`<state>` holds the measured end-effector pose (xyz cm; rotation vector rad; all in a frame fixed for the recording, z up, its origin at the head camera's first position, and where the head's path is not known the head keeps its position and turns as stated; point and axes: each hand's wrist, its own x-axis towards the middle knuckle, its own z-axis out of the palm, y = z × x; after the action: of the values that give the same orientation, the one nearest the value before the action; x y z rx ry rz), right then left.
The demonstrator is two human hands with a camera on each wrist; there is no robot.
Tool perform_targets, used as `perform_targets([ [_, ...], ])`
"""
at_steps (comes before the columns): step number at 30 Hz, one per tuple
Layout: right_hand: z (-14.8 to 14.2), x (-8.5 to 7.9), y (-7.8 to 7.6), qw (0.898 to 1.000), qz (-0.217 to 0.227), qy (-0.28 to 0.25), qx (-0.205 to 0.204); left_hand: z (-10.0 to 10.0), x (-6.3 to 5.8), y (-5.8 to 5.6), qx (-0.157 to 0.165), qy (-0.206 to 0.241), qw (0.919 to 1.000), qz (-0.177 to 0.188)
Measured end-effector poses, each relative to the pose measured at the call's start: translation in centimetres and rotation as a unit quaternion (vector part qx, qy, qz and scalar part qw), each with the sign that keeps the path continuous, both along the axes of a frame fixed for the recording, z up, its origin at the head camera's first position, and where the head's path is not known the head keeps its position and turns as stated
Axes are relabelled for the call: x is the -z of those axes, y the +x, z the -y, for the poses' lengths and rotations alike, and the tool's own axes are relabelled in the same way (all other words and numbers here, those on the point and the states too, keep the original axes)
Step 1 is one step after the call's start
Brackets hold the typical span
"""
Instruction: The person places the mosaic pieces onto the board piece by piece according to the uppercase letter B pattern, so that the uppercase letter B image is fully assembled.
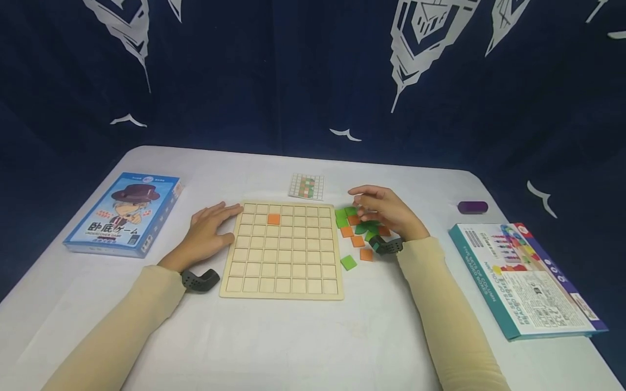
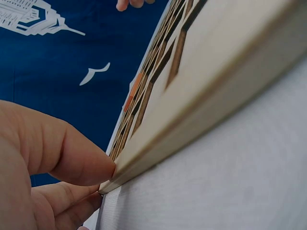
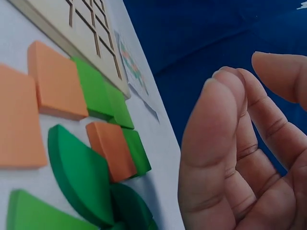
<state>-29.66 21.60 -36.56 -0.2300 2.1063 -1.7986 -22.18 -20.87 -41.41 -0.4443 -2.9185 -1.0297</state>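
Note:
A wooden grid board lies flat on the table, with one orange square tile in a cell of its upper part. My left hand rests beside the board's left edge; its thumb and fingertips touch that edge. Above the loose tiles to the right of the board hovers my right hand, fingers loosely bent, nothing visible between them. Beneath it are orange squares, light green squares and dark green curved pieces. The hand hides part of this pile in the head view.
Behind the board lies a small pattern card with a coloured grid. A blue game box is at the left, a teal and white box at the right. Near the right box sits a purple oblong object. A dark curtain hangs behind the table.

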Motion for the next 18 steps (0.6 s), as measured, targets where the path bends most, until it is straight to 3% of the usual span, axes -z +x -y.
perform_targets([
  [9, -0.2, 0.7, -0.5, 1.0, -0.001, 0.025, 0.017, 0.2, 0.2, -0.2, 0.002, 0.002, 1.0, 0.003],
  [15, -0.4, 1.4, -0.6, 0.994, -0.023, 0.097, 0.033, 0.1, 0.1, -0.2, 0.002, 0.002, 1.0, 0.002],
  [18, -0.4, 1.6, -0.7, 0.987, -0.035, 0.152, 0.036, 0.0, 0.1, -0.2, 0.002, 0.002, 1.0, 0.003],
])
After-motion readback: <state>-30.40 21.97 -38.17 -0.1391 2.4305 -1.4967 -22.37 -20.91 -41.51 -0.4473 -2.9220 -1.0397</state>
